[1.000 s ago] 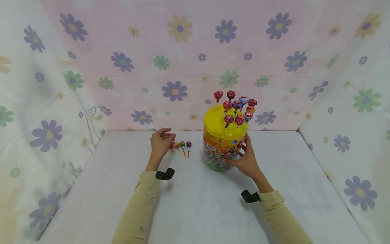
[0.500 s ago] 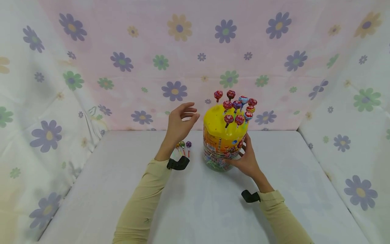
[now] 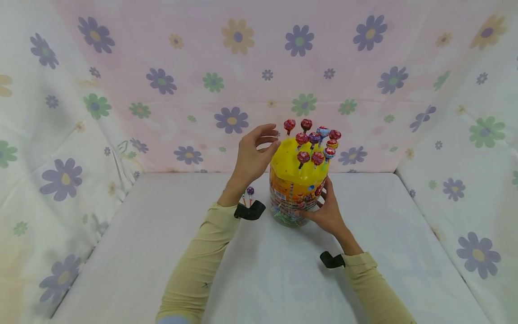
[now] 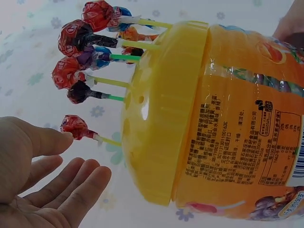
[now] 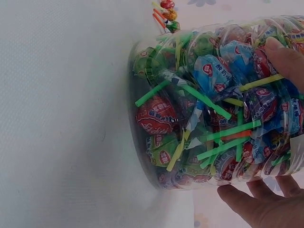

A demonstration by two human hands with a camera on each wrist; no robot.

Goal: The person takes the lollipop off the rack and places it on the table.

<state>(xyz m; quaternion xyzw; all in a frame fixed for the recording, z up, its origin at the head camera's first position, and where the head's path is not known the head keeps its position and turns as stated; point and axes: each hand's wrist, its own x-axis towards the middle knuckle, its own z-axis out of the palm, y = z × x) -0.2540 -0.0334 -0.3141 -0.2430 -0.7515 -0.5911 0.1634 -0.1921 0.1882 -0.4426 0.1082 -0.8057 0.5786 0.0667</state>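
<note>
A big clear jar of wrapped lollipops with an orange label and yellow lid stands upright on the table. Several lollipops stick up from holes in the lid. My right hand holds the jar low on its right side, thumb across the front; in the right wrist view the fingers lie along the other side. My left hand, holding nothing visible, is raised left of the lid with relaxed fingers. In the left wrist view its thumb tip overlaps a red lollipop; contact cannot be told.
Loose lollipops lie on the white table left of the jar, including a purple one; the left forearm partly covers them. The right wrist view shows red, orange and green ones there. A flowered cloth hangs behind and at both sides.
My left hand has risen from the loose lollipops on the table and moved right to the lid's left edge. My right hand and the jar have stayed in place.
</note>
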